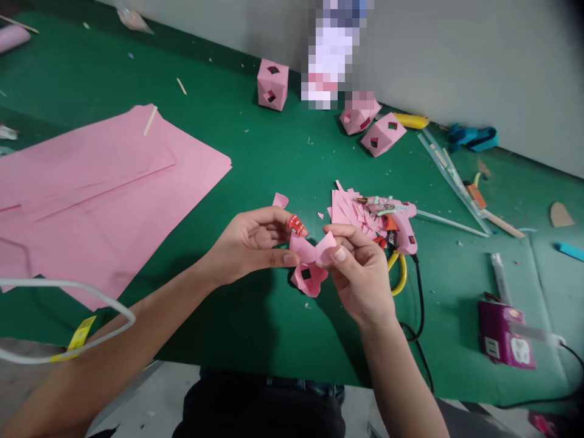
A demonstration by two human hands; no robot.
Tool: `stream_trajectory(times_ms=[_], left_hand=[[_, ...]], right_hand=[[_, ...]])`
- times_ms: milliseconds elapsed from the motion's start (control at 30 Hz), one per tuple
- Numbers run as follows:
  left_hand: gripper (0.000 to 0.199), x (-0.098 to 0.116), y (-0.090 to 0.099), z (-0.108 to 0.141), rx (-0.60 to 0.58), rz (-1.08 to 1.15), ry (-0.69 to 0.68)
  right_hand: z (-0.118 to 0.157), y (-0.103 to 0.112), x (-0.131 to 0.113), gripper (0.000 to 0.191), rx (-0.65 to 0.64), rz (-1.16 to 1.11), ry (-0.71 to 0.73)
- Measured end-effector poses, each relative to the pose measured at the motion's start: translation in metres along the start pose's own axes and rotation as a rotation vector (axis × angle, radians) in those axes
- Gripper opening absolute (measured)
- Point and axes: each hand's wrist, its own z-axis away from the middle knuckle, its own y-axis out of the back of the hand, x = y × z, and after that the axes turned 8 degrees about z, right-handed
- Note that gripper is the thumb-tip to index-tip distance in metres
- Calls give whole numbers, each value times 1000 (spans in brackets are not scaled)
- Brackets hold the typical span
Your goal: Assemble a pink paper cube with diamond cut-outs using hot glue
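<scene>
Head view shows both hands meeting above the near middle of the green table (255, 152). The left hand (249, 243) and the right hand (360, 274) hold together one pink paper piece (312, 258), partly folded, with a small square hole in its lower flap. The left thumb and forefinger are closed on the left flap; a small red object (297, 225) sits at the tip of another left finger, and I cannot tell what it is. The right thumb and forefinger are pinched on the right flap. The piece hangs just above the table, not touching it as far as I can see.

Just right of the hands lies a pink glue gun (401, 228) on a heap of pink paper scraps (349, 210), its black cord running toward the near edge. Far from the hands stand three finished pink paper cubes (272, 84) with the same square holes. Large pink sheets (100, 182) lie at the left, and a purple box (504, 334) at the near right.

To fold well, I think each pinch should stay close to the crease, so the flaps meet edge to edge like on the finished cubes. The pressure should be light, because thin paper wrinkles easily. The hot nozzle of the gun is near the right wrist, so care is needed there.
</scene>
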Motion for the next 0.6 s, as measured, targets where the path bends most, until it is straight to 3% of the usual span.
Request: stream_trajectory(times_ms=[433, 600], left_hand=[[36, -1, 2, 0, 20, -61, 20], [35, -3, 6, -1, 22, -25, -12]], right_hand=[[0, 1, 1, 34, -29, 36, -22], [1, 5, 3, 40, -34, 99, 30]])
